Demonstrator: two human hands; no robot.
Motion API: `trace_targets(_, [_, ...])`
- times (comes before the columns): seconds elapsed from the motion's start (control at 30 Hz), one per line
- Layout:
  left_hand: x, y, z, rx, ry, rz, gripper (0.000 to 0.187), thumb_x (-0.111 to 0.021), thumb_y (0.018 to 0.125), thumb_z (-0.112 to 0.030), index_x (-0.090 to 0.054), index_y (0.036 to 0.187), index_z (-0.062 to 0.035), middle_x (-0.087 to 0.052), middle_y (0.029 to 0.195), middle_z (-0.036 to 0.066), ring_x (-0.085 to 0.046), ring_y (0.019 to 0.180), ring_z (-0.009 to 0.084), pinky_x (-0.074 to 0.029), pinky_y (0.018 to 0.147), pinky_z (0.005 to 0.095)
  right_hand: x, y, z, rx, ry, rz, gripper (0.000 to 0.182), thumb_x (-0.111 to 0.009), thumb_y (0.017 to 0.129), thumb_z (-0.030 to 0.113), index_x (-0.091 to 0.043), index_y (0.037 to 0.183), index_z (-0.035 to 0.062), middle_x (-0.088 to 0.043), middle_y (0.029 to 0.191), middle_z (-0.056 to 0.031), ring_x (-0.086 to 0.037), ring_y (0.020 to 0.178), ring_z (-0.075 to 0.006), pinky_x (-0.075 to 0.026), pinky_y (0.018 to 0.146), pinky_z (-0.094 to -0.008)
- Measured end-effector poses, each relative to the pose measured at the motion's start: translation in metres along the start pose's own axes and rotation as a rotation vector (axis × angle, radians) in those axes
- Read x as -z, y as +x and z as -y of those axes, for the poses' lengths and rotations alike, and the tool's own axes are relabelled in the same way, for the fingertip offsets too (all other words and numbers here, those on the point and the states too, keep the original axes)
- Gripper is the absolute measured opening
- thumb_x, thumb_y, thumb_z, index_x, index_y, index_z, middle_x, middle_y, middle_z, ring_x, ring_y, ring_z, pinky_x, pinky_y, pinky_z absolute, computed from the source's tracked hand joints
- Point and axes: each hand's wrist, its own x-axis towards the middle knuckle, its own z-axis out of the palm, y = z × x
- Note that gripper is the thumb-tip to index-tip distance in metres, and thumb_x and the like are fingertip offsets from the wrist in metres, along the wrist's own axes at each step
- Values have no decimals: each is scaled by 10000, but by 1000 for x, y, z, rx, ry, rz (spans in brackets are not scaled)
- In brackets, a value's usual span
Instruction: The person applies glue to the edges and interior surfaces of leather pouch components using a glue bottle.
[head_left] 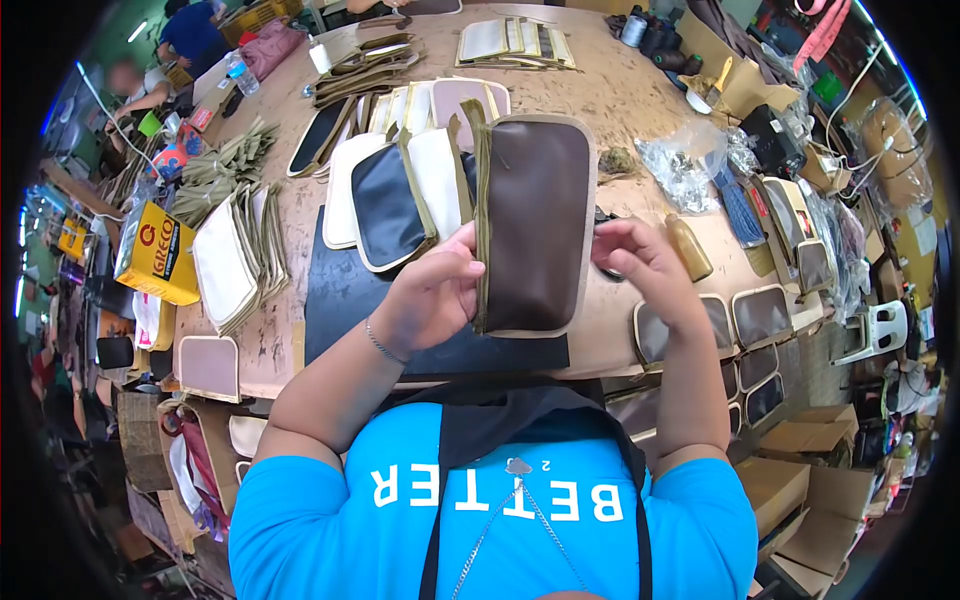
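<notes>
My left hand (440, 290) grips a dark brown leather pouch panel (535, 225) by its left side, along an olive-green fabric edging. The panel stands upright before me, with a pale border around its rounded corners. My right hand (645, 262) is at the panel's right edge, its fingers bent and apart. Behind the panel lie similar pieces, including a navy panel (388, 205) and a white panel (433, 165). A black mat (345, 300) lies under them on the table. Part of a dark handled tool (603, 214) shows beside my right fingertips.
A stack of white panels (225, 265) and a yellow box (157, 252) stand on the left. To the right are an amber bottle (688, 248), clear plastic bags (680, 165) and more brown panels (760, 315). Further right is a white stool (872, 330). Two people are at the back left.
</notes>
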Motion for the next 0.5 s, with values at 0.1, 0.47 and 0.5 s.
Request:
trace_targets(0.1, [3,-1,1,4,-50,-13,662,-501,831,-87,-297,1458,-26,-524,1344,141,-580,1191,212,-459,1036,363,-20,4,-4,-28,-16,10,555,-652,939,183,-375,1385,5,-622,1115,-81,-583,1042,-127,-456,910,-275])
trace_targets(0.47, [-1,-6,-14,39,69,41,778,-581,788,-194,-273,1487,-46,-511,1372,152,-552,1229,257,-417,1070,400,-51,13,37,-158,34,-6,619,-654,924,175,-341,1436,25,-572,1277,-86,-567,1151,-168,-469,983,-332])
trace_targets(0.5, [-2,-8,-15,39,94,44,791,-589,791,-198,-260,1493,-47,-511,1373,150,-552,1228,256,-417,1069,399,-51,14,41,-214,7,-2,613,-660,920,185,-358,1429,29,-566,1290,-84,-564,1163,-177,-475,984,-341])
